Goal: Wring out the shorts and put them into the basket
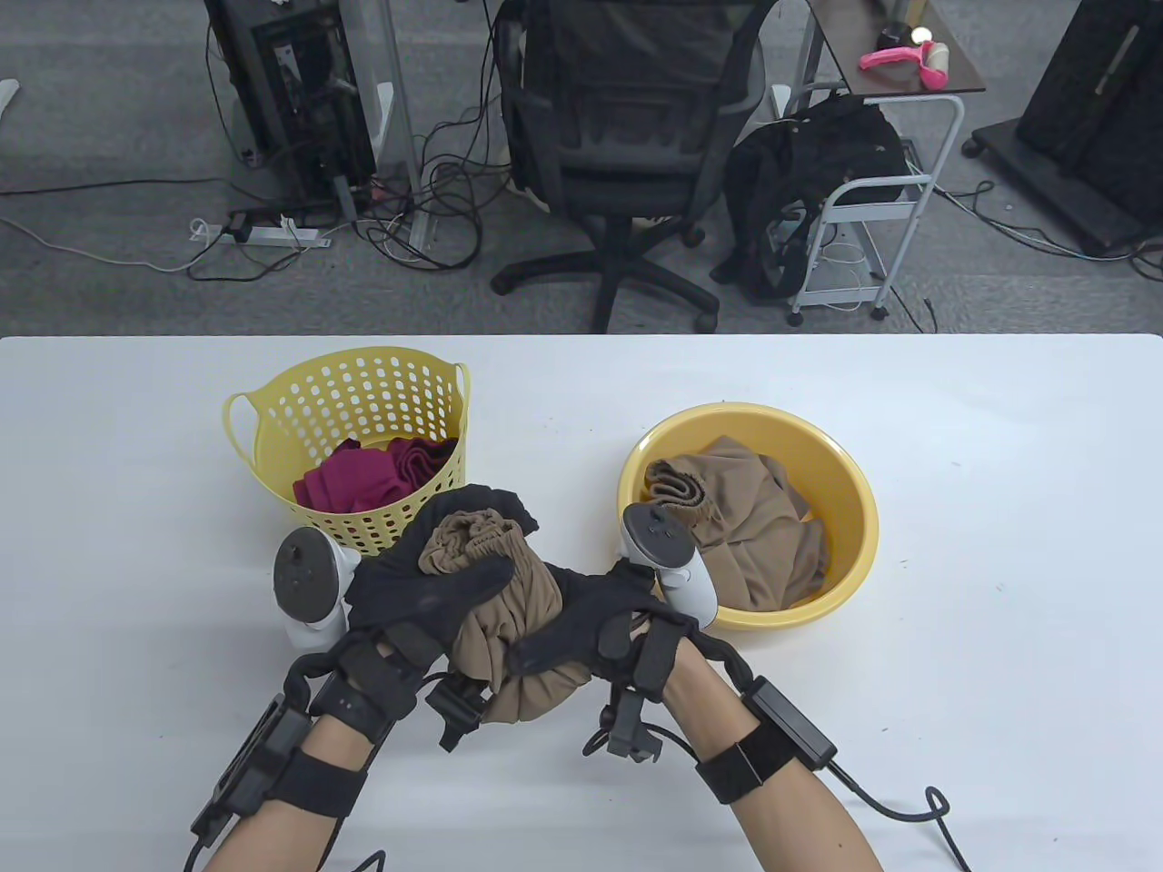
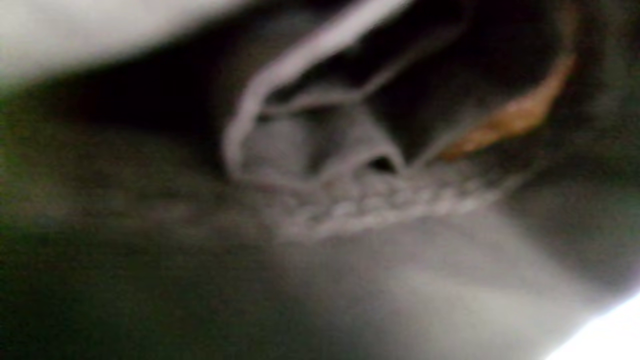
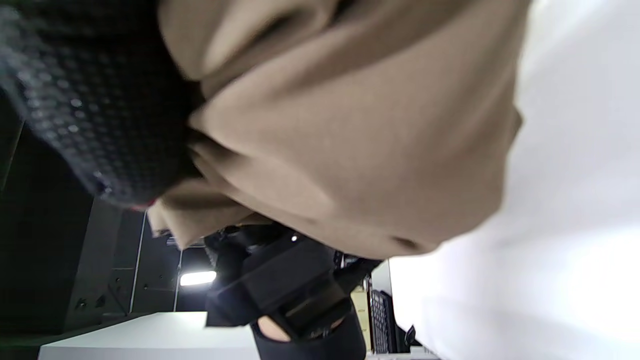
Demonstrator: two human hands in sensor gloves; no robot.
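Bunched tan shorts (image 1: 509,627) are held above the table's front middle, between both gloved hands. My left hand (image 1: 427,590) wraps round the upper part near the elastic waistband. My right hand (image 1: 591,627) grips the lower part from the right. The tan shorts (image 3: 360,130) fill the right wrist view, with a gloved finger (image 3: 100,115) pressed into the cloth. The left wrist view is a dark blur. The yellow perforated basket (image 1: 273,427) stands just behind the hands on the left and holds maroon shorts (image 1: 363,477).
A yellow basin (image 1: 854,509) to the right of the hands holds another tan garment (image 1: 763,536). Beyond the far table edge are an office chair (image 1: 627,136), cables and a small cart (image 1: 872,200).
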